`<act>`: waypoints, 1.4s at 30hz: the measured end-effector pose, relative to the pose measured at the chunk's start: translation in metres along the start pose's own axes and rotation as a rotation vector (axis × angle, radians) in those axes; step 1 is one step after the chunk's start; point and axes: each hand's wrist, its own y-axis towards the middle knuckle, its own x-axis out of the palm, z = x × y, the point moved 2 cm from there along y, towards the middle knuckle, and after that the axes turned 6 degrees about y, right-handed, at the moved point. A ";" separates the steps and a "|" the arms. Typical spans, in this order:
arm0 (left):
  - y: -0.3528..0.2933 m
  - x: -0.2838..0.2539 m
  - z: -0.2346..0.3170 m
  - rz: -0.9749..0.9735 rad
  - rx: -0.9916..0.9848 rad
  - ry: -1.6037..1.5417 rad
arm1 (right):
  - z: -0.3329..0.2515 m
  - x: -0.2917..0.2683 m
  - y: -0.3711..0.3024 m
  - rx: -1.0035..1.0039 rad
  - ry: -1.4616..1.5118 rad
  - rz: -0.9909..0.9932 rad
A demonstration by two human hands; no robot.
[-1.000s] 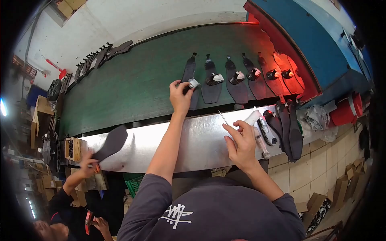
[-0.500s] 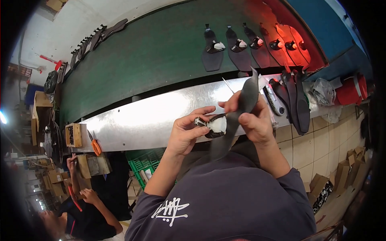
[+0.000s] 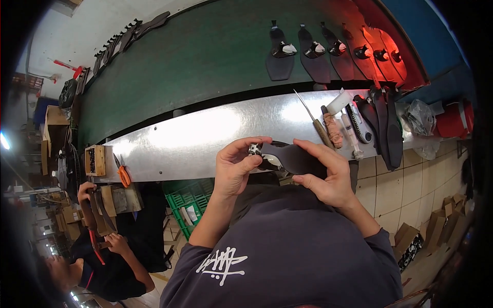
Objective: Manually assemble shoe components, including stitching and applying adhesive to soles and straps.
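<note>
My left hand (image 3: 233, 167) pinches a black sandal strap (image 3: 263, 165) with a white lining and a shiny ornament at its end. My right hand (image 3: 328, 177) closes its thumb and fingers round the wide part of a dark, curved shoe sole (image 3: 300, 159). The sole lies roughly level, its narrow end up against the strap and covering part of it. Both pieces are above the near edge of the metal ledge, in front of my body. Whether the strap is joined to the sole, I cannot tell.
On the metal ledge (image 3: 200, 134) lie an awl (image 3: 314, 120), a utility knife (image 3: 359, 123), a syringe (image 3: 352, 134), stacked soles (image 3: 393, 133) and orange-handled scissors (image 3: 122, 171). Soles with straps (image 3: 280, 54) line the green belt (image 3: 195, 61). At left, a co-worker (image 3: 110, 262) handles a dark piece.
My right hand has turned the sole from steeply upright to nearly level and brought it over the strap. My left hand keeps its pinch. The co-worker's hands have shifted.
</note>
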 end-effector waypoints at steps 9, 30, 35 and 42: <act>-0.002 0.002 0.000 -0.038 0.030 0.076 | 0.007 0.003 -0.010 0.061 0.124 -0.022; -0.004 0.005 0.003 -0.048 0.000 0.190 | 0.003 -0.001 -0.006 -0.014 -0.002 -0.031; -0.006 0.006 0.004 -0.051 0.001 0.254 | -0.003 -0.003 -0.003 -0.029 -0.094 -0.043; -0.003 0.005 -0.001 -0.183 0.207 0.334 | -0.005 -0.004 -0.001 -0.054 -0.156 -0.065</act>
